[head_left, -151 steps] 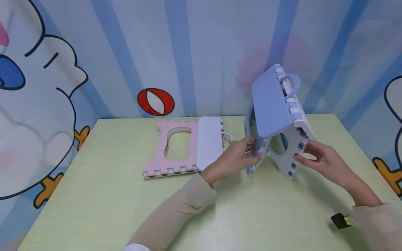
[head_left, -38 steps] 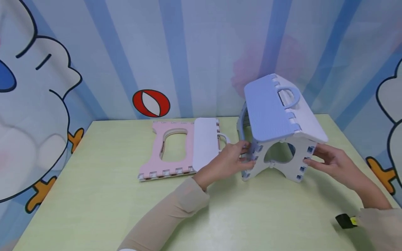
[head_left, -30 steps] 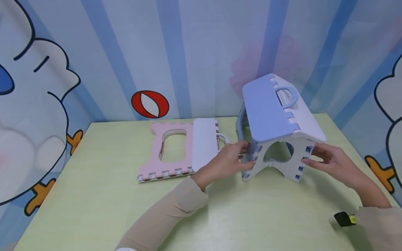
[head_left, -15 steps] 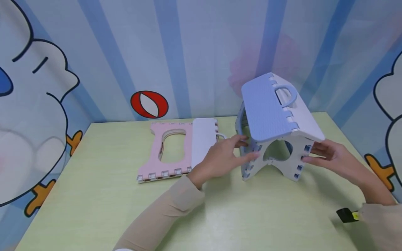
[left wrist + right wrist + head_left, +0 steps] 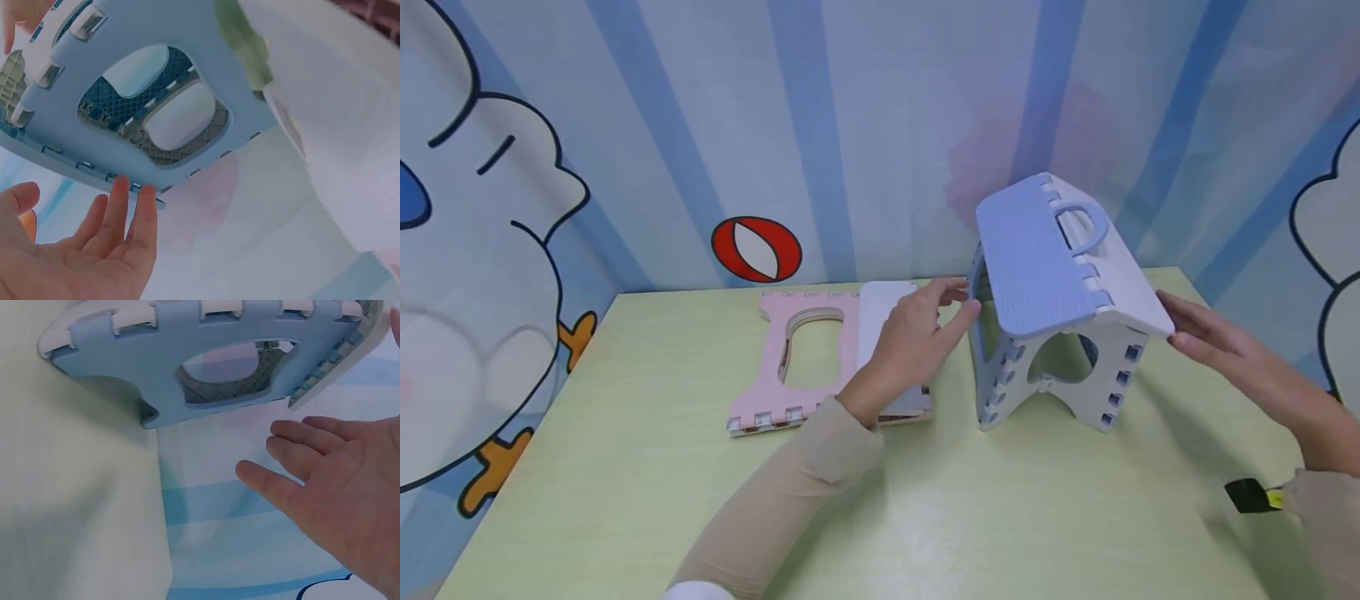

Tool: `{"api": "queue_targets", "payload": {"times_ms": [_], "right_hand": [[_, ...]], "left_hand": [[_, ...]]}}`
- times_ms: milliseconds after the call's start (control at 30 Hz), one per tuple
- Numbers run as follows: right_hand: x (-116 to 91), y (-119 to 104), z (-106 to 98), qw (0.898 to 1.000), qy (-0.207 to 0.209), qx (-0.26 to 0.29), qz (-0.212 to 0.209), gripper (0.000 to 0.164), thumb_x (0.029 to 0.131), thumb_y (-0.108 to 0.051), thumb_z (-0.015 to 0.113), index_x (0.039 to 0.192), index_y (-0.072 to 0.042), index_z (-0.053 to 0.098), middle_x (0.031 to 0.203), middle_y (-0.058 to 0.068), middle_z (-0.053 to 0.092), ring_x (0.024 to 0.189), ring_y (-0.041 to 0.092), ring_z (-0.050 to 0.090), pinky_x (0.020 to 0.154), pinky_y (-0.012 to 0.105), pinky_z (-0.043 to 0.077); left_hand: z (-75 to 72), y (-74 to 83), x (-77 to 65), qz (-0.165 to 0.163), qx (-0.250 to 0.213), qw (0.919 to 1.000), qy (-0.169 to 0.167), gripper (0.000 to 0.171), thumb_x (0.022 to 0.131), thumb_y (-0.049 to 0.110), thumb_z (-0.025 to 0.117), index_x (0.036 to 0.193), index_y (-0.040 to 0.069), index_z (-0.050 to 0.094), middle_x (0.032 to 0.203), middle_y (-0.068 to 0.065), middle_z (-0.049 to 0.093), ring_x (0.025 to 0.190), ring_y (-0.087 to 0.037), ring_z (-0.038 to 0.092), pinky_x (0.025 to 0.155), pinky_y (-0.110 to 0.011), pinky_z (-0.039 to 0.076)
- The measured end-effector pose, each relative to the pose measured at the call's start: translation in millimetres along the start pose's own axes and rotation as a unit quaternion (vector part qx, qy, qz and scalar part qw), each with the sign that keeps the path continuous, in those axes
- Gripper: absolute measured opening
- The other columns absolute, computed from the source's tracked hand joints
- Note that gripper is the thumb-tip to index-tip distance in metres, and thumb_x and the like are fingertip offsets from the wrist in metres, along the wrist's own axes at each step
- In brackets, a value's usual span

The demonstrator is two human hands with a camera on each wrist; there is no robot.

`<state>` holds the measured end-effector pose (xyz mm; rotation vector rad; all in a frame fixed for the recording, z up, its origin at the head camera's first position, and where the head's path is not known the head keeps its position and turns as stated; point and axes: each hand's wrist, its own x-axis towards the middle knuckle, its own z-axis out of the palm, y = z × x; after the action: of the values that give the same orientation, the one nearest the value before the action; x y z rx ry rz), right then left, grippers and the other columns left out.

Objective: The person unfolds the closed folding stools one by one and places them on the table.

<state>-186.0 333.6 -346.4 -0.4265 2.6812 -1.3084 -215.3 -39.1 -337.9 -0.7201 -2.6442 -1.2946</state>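
A blue and white folding stool (image 5: 1037, 258) stands on its legs at the right of the table, its two seat halves peaked like a roof with a loop handle at the ridge. My left hand (image 5: 917, 337) is beside its blue side, fingers loosely extended; in the left wrist view the fingertips (image 5: 147, 194) come right up to the blue edge. My right hand (image 5: 1240, 358) has its fingers stretched out at the lower edge of the white seat half. Partly behind my left hand, a pink and white folding stool (image 5: 767, 375) lies folded flat.
The pale green table (image 5: 625, 467) backs onto a blue striped cloth (image 5: 880, 125) printed with cartoon figures. A black tag (image 5: 1249, 495) with a yellow strip hangs at the right sleeve.
Five seconds ago the stool's seat was peaked more steeply; it has spread wider. In the last half second both hands have left its legs, the left moving left and the right up and outward.
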Motion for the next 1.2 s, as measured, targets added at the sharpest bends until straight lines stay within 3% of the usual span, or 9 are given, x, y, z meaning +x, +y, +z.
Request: {"api": "queue_targets", "payload": {"times_ms": [200, 367, 600, 733, 933, 1000, 1067, 1167, 1200], "right_hand": [[9, -19, -10, 0.997, 0.063, -0.016, -0.044, 0.059, 0.109, -0.027, 0.036, 0.162, -0.021, 0.009, 0.166, 0.009, 0.007, 0.151, 0.032, 0.002, 0.111, 0.072, -0.001], [23, -38, -15, 0.994, 0.080, -0.033, -0.073, 0.062, 0.108, -0.024, 0.040, 0.161, -0.022, 0.008, 0.167, 0.004, 0.004, 0.151, 0.033, 0.002, 0.113, 0.067, -0.001], [41, -59, -18, 0.992, 0.051, -0.040, -0.110, 0.064, 0.107, -0.021, 0.042, 0.161, -0.028, 0.008, 0.166, -0.005, 0.002, 0.151, 0.017, -0.003, 0.117, 0.059, -0.004], [51, -68, -17, 0.992, 0.032, -0.051, -0.115, 0.064, 0.107, -0.023, 0.043, 0.161, -0.027, 0.009, 0.167, -0.001, 0.003, 0.151, 0.022, -0.002, 0.114, 0.067, -0.002], [64, -74, -11, 0.993, 0.000, -0.045, -0.111, 0.063, 0.107, -0.025, 0.042, 0.161, -0.030, 0.008, 0.167, 0.004, 0.004, 0.150, 0.035, 0.006, 0.109, 0.074, 0.010], [67, -73, -9, 0.992, -0.010, -0.054, -0.114, 0.064, 0.108, -0.024, 0.041, 0.161, -0.029, 0.006, 0.165, 0.010, 0.012, 0.143, 0.035, 0.030, 0.112, 0.060, 0.029], [69, -72, -7, 0.990, -0.022, -0.059, -0.124, 0.063, 0.109, -0.023, 0.038, 0.161, -0.027, 0.004, 0.163, 0.015, 0.019, 0.127, 0.027, 0.051, 0.105, 0.038, 0.042], [72, -69, -5, 0.987, -0.036, -0.055, -0.148, 0.061, 0.109, -0.019, 0.033, 0.161, -0.024, 0.000, 0.160, 0.016, 0.022, 0.100, 0.011, 0.062, 0.085, 0.013, 0.042], [73, -69, -4, 0.986, -0.041, -0.049, -0.155, 0.061, 0.110, -0.019, 0.032, 0.161, -0.025, 0.000, 0.162, 0.015, 0.018, 0.103, 0.008, 0.060, 0.087, 0.011, 0.039]], "left_hand": [[-8.4, 8.8, 16.2, 0.057, 0.024, 0.9980, -0.014, 0.062, 0.106, 0.048, 0.040, 0.155, 0.010, 0.032, 0.156, -0.004, 0.038, 0.144, -0.017, 0.031, 0.116, -0.038, 0.028], [-13.5, 20.8, 31.8, 0.087, 0.061, 0.9935, -0.043, 0.067, 0.106, 0.049, 0.039, 0.160, 0.014, 0.019, 0.164, -0.003, 0.020, 0.150, -0.012, 0.011, 0.120, -0.030, 0.014], [-14.1, 38.6, 47.9, 0.100, 0.082, 0.9885, -0.079, 0.076, 0.105, 0.052, 0.040, 0.161, 0.012, 0.007, 0.166, 0.001, 0.006, 0.146, -0.001, -0.010, 0.116, -0.017, -0.001], [-10.7, 45.2, 55.9, 0.095, 0.083, 0.9869, -0.100, 0.080, 0.103, 0.056, 0.039, 0.161, 0.015, 0.002, 0.166, 0.003, 0.002, 0.144, 0.002, -0.014, 0.114, -0.016, -0.003], [-0.5, 51.3, 68.2, 0.076, 0.110, 0.9821, -0.132, 0.080, 0.103, 0.059, 0.035, 0.161, 0.016, 0.000, 0.166, 0.004, -0.003, 0.147, -0.007, -0.013, 0.115, -0.019, -0.004], [4.5, 52.4, 71.9, 0.073, 0.133, 0.9775, -0.146, 0.078, 0.104, 0.059, 0.031, 0.160, 0.015, 0.000, 0.165, 0.004, -0.006, 0.147, -0.008, -0.014, 0.115, -0.019, -0.006], [9.2, 53.4, 75.3, 0.072, 0.153, 0.9729, -0.158, 0.077, 0.104, 0.060, 0.028, 0.160, 0.015, 0.000, 0.165, 0.004, -0.008, 0.146, -0.009, -0.016, 0.114, -0.019, -0.008], [14.6, 54.2, 79.0, 0.071, 0.171, 0.9684, -0.167, 0.077, 0.103, 0.062, 0.024, 0.160, 0.015, 0.001, 0.164, 0.004, -0.011, 0.145, -0.008, -0.018, 0.114, -0.019, -0.009], [15.7, 54.4, 79.9, 0.070, 0.175, 0.9678, -0.167, 0.077, 0.103, 0.062, 0.024, 0.160, 0.015, 0.001, 0.164, 0.005, -0.011, 0.145, -0.008, -0.018, 0.114, -0.019, -0.010]]}}
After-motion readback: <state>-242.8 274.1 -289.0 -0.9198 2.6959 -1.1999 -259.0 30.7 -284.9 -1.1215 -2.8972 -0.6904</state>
